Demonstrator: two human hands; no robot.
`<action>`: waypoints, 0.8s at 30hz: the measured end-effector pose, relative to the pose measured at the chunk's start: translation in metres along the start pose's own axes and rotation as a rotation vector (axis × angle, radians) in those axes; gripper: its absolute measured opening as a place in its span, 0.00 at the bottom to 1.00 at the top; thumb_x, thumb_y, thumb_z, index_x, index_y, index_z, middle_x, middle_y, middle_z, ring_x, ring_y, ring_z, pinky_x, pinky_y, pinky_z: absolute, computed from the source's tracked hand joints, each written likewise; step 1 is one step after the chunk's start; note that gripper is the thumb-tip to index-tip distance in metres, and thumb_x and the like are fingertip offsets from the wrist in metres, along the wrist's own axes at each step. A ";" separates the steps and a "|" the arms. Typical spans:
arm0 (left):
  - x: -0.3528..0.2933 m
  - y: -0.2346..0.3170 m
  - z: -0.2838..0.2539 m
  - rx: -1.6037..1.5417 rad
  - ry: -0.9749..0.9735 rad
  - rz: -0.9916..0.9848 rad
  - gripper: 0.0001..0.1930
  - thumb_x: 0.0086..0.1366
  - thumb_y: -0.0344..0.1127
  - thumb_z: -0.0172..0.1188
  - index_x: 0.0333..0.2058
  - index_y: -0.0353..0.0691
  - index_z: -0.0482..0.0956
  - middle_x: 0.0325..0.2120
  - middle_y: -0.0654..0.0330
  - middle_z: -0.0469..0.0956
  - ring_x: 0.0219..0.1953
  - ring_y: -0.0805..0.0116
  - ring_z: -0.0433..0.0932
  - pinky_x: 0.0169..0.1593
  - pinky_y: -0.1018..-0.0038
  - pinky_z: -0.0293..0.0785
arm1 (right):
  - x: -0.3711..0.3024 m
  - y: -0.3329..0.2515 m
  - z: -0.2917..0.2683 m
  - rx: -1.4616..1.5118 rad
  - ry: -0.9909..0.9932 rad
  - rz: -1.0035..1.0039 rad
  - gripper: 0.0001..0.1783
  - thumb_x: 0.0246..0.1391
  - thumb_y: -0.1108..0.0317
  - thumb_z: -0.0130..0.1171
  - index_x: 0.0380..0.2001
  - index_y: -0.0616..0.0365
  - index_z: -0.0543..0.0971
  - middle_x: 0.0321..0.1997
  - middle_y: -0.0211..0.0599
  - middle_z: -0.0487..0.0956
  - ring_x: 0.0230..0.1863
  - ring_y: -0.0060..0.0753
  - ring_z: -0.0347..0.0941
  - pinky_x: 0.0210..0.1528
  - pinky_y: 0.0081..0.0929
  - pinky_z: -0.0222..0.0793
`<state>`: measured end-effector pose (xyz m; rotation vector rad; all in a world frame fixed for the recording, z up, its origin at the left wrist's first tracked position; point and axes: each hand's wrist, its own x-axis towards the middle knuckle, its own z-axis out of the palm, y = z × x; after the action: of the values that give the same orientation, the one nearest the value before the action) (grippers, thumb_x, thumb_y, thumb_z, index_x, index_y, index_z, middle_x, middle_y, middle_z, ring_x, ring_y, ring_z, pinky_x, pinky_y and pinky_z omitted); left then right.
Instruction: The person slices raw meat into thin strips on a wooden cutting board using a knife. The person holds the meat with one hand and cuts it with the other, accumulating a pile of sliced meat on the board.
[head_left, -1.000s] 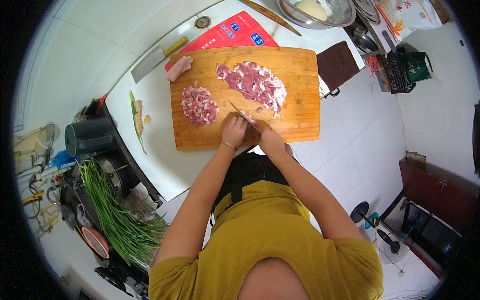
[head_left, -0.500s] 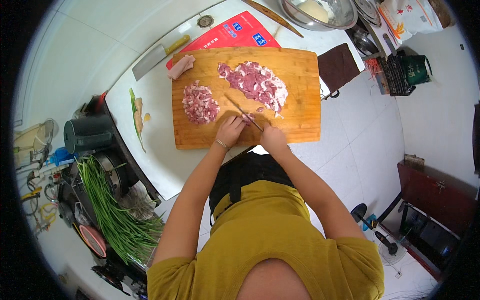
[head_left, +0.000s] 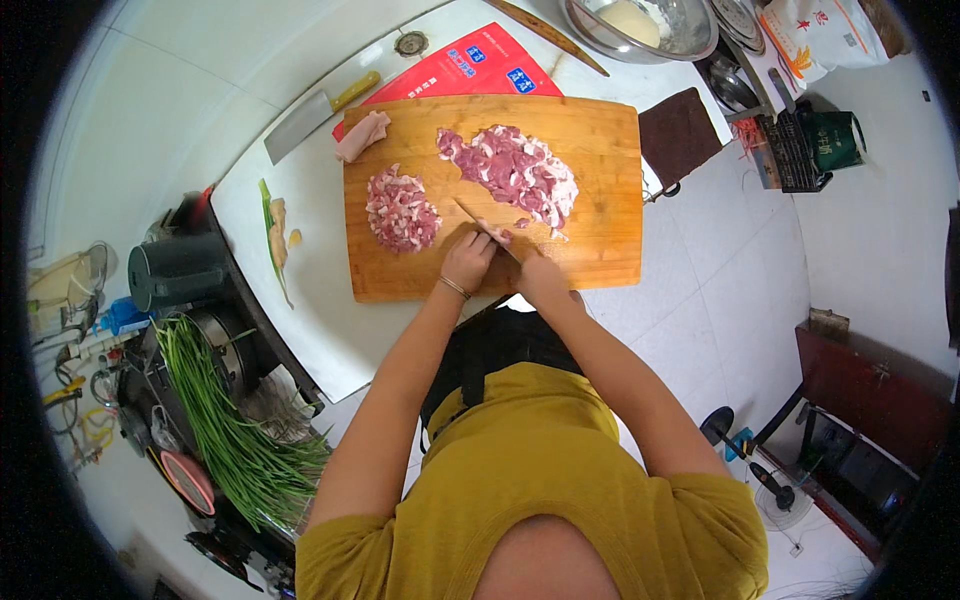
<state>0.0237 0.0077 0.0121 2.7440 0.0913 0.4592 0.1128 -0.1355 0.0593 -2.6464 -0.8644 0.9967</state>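
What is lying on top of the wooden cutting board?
On the cutting board lie two heaps of chopped meat, a smaller one and a larger one, and an uncut piece at its corner. The hands cover what they are cutting.

Mustard-yellow short-sleeved top, black apron, thin wrist bangle (head_left: pixel 455 288)

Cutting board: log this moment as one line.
left hand steadies meat piece | right hand holds knife | cutting board | two chopped piles
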 end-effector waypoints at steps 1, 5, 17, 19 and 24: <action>0.000 0.003 0.000 -0.003 0.004 -0.020 0.11 0.51 0.31 0.51 0.33 0.39 0.77 0.34 0.60 0.73 0.36 0.64 0.71 0.39 0.71 0.72 | -0.007 0.007 0.002 -0.017 0.002 0.027 0.12 0.44 0.70 0.55 0.33 0.63 0.73 0.31 0.55 0.78 0.36 0.54 0.76 0.40 0.45 0.72; -0.004 0.009 0.003 0.014 -0.014 -0.122 0.09 0.51 0.31 0.51 0.30 0.37 0.76 0.30 0.59 0.72 0.34 0.63 0.71 0.38 0.70 0.71 | -0.010 0.002 -0.009 -0.019 -0.042 0.046 0.11 0.45 0.70 0.53 0.33 0.64 0.73 0.31 0.56 0.77 0.35 0.55 0.76 0.39 0.47 0.71; -0.013 0.027 0.009 -0.023 -0.039 -0.300 0.10 0.51 0.29 0.54 0.34 0.37 0.75 0.31 0.53 0.71 0.36 0.54 0.71 0.39 0.64 0.71 | -0.027 -0.004 -0.013 0.032 0.107 -0.011 0.07 0.43 0.72 0.53 0.27 0.65 0.72 0.24 0.55 0.77 0.28 0.55 0.76 0.32 0.47 0.72; -0.011 0.027 0.009 -0.005 -0.036 -0.279 0.10 0.51 0.29 0.53 0.34 0.37 0.75 0.32 0.53 0.71 0.36 0.55 0.71 0.40 0.65 0.71 | -0.029 -0.004 -0.006 0.049 0.106 0.009 0.09 0.44 0.71 0.52 0.29 0.65 0.72 0.25 0.58 0.76 0.29 0.57 0.75 0.33 0.48 0.71; -0.012 0.020 0.018 0.047 0.030 -0.194 0.08 0.51 0.29 0.50 0.30 0.36 0.74 0.30 0.54 0.71 0.35 0.57 0.71 0.39 0.68 0.71 | -0.015 -0.013 0.002 0.054 0.057 -0.033 0.10 0.43 0.72 0.53 0.31 0.66 0.73 0.26 0.57 0.77 0.31 0.56 0.75 0.34 0.47 0.71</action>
<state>0.0187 -0.0190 -0.0002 2.7389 0.3761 0.4487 0.0960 -0.1340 0.0707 -2.5930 -0.8536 0.9190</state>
